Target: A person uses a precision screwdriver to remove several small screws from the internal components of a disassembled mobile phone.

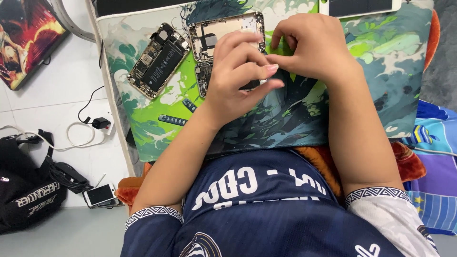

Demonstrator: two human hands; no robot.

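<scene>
Floor, far left: a black bag (pixel 26 192) and a small phone (pixel 100 195) are seen lying
Mat (pixel 143 128): an opened phone (pixel 158 59) is laid at its left
Left hand (pixel 240 71): curled over a second phone chassis (pixel 214 33), fingertips pinched on something hidden
Right hand (pixel 312 45): closed, fingers bent against the left; held item cannot be told

Green illustrated desk mat (pixel 143 128), opened phone (pixel 158 59), gold phone housing (pixel 214 31), white phone (pixel 359 6) at the far edge
</scene>
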